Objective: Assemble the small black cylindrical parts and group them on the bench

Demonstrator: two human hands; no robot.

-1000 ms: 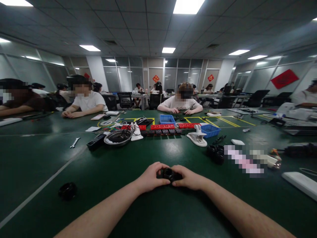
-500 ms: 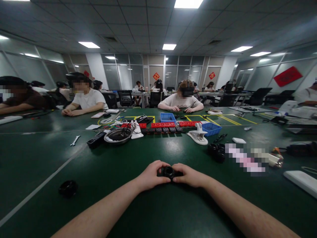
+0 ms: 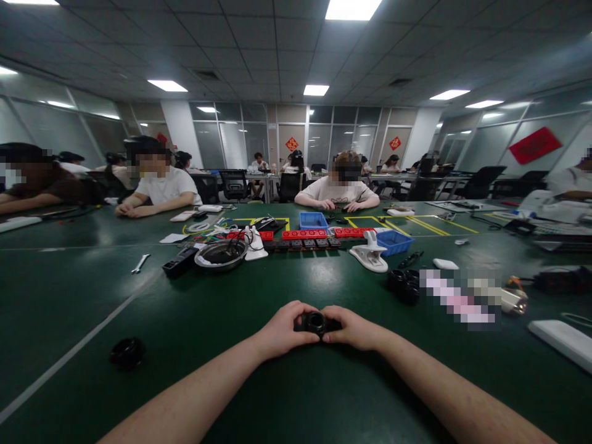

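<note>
The black ring-shaped part (image 3: 316, 324) is between your two hands, low in the middle of the view, its round opening facing up and toward you. Your left hand (image 3: 287, 330) has it from one side, thumb at the near edge and fingers curved around the far side. Your right hand (image 3: 349, 328) closes in from the other side in the same way, so both grips are drawn in on that one part, your thumb tips near each other in front of it. The part is dark and your fingers cover much of it, so you can't quite tell whether it touches the green table (image 3: 296, 394) or sits just above it.

To the left of your left forearm lies a loose black part (image 3: 127, 353), well apart from your hands. Off to the right, a cluster of black round parts (image 3: 404, 286) sits near a white clip stand (image 3: 369, 254). Farther left, you have a wrench (image 3: 140, 264), then a black box (image 3: 179, 263) beside a metal bowl (image 3: 217, 267) with dark cable in it. Beyond these, red strips (image 3: 304, 234) run in a row behind dark blocks (image 3: 303, 245), and a blue tray (image 3: 313, 221) stands just behind them. Across from you, a co-worker (image 3: 337, 190) sits with both hands on the table.
</note>
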